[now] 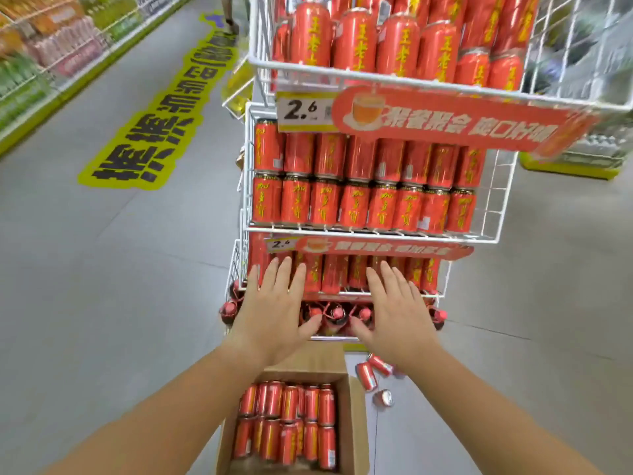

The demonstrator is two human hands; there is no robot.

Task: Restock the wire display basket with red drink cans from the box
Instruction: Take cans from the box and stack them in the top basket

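A white wire display rack (370,231) holds tiers of red drink cans (359,200). My left hand (274,310) and my right hand (397,313) are stretched out side by side in front of the lower basket (442,289), fingers straight, palms down, holding nothing. Whether the fingertips touch the cans there I cannot tell. Below my forearms an open cardboard box (354,426) stands on the floor with several red cans in the box (287,423) lying in two rows.
Three loose cans (371,373) lie on the grey floor right of the box. The lowest tier holds red-capped bottles (337,313). A yellow floor sticker (154,125) runs down the aisle on the left, past stocked shelves (44,53). A person's legs (230,15) stand far back.
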